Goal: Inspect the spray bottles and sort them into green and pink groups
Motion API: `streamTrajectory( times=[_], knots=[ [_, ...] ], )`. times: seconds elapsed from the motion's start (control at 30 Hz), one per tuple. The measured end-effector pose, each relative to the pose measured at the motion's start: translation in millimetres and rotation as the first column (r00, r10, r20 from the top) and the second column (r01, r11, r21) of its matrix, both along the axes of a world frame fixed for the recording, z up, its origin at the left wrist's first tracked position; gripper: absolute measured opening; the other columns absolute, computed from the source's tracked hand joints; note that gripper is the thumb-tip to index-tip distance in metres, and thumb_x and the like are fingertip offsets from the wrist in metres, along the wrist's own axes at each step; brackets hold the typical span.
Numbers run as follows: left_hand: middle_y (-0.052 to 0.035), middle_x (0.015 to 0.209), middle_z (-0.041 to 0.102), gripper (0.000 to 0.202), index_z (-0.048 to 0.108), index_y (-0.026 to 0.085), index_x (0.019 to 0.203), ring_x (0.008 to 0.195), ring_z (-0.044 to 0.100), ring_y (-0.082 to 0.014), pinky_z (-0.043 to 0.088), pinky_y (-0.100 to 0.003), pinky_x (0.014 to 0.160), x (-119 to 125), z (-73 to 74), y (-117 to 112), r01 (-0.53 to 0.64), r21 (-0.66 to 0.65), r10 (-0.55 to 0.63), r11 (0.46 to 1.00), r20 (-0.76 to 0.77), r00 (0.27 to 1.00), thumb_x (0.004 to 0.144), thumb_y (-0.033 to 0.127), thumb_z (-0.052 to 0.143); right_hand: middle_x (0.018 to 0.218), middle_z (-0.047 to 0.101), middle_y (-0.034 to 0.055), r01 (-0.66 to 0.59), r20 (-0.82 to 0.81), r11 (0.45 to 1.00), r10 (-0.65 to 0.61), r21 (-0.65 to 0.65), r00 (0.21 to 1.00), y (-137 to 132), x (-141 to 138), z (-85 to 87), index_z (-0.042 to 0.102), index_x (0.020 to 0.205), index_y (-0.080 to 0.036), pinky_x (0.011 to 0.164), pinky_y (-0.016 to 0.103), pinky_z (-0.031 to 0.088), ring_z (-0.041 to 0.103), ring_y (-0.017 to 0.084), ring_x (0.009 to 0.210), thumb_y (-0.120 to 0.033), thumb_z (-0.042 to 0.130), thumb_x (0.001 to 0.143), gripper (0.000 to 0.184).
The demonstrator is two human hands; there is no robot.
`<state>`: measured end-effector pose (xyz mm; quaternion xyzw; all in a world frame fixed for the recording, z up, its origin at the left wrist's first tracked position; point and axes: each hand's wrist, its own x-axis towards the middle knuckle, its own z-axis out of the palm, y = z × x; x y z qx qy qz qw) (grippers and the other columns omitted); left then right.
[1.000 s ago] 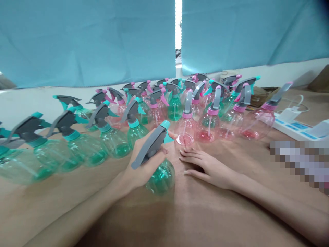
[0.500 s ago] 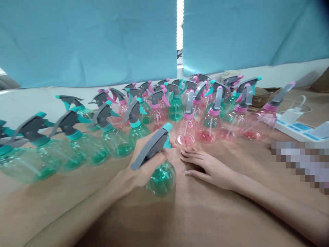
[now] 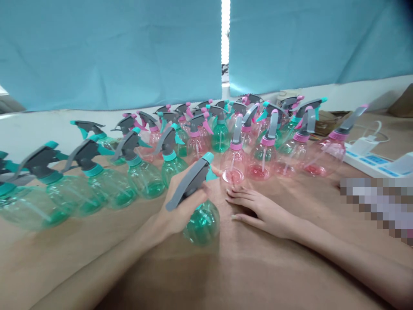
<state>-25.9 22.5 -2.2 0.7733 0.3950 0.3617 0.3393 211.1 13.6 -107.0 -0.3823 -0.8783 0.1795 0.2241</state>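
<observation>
My left hand (image 3: 176, 213) is wrapped round the neck of a green spray bottle (image 3: 203, 224) with a grey and turquoise trigger head, whose nozzle points away to the right. The hand hides the bottle's collar. Flat on the brown table (image 3: 258, 267) lies my right hand (image 3: 258, 211), fingers stretched out and holding nothing. Just beyond its fingertips stands a pink spray bottle (image 3: 235, 165) with a grey handle and pink collar. A row of green spray bottles (image 3: 146, 178) runs along the left, with one green bottle (image 3: 174, 165) close behind my left hand.
More pink bottles (image 3: 263, 161) continue to the right, and several mixed green and pink ones crowd behind. A white power strip (image 3: 371, 161) with plugged-in adapters lies at the right, near a blurred-out patch (image 3: 377, 204). Blue curtains (image 3: 112, 51) hang at the back.
The held spray bottle has barely shifted, its head a touch higher in my left hand. My right hand stays flat in the same place.
</observation>
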Motion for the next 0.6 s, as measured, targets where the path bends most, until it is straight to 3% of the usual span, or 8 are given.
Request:
streamTrajectory(
  times=[0.13, 0.27, 0.47, 0.6],
  knots=[
    [0.0055, 0.058, 0.041, 0.006, 0.050, 0.026, 0.078, 0.049, 0.037, -0.0131, 0.030, -0.027, 0.048, 4.4, -2.1, 0.0, -0.071, 0.013, 0.070, 0.997, 0.049, 0.996, 0.075, 0.024, 0.054, 0.145, 0.049, 0.0083, 0.001, 0.004, 1.000, -0.001, 0.003, 1.000, 0.0, -0.1, 0.0, 0.052, 0.137, -0.023, 0.114, 0.051, 0.030, 0.043, 0.027, 0.135, -0.049, 0.050, 0.095, 0.049],
    [0.0063, 0.057, 0.038, 0.006, 0.050, 0.026, 0.079, 0.048, 0.036, -0.0124, 0.030, -0.026, 0.047, 5.5, -2.2, -0.3, -0.060, 0.057, 0.056, 0.997, 0.061, 0.997, 0.076, 0.021, 0.053, 0.145, 0.048, 0.0090, 0.002, 0.033, 1.000, -0.002, 0.004, 0.999, -0.1, -0.4, 0.7, 0.051, 0.138, -0.021, 0.116, 0.049, 0.029, 0.041, 0.026, 0.136, -0.050, 0.048, 0.096, 0.051],
    [0.0071, 0.056, 0.043, 0.033, 0.060, 0.031, 0.109, 0.051, 0.042, -0.0141, 0.032, -0.027, 0.050, 4.3, 0.5, -1.4, -0.028, 0.035, 0.028, 0.999, -0.001, 1.000, 0.079, 0.018, 0.053, 0.145, 0.049, 0.0088, 0.001, 0.048, 1.000, -0.001, 0.009, 0.999, -0.2, -0.4, 1.6, 0.051, 0.138, -0.021, 0.116, 0.049, 0.029, 0.041, 0.026, 0.136, -0.051, 0.046, 0.096, 0.051],
    [0.0066, 0.057, 0.045, 0.037, 0.058, 0.029, 0.116, 0.054, 0.048, -0.0149, 0.036, -0.028, 0.054, 4.3, -0.6, -1.5, -0.035, 0.012, 0.035, 0.999, -0.004, 0.999, 0.081, 0.019, 0.052, 0.145, 0.048, 0.0097, 0.001, 0.057, 1.000, -0.002, 0.013, 0.998, 0.1, -0.6, 2.1, 0.052, 0.137, -0.019, 0.116, 0.048, 0.029, 0.041, 0.026, 0.136, -0.051, 0.046, 0.096, 0.052]
  ],
)
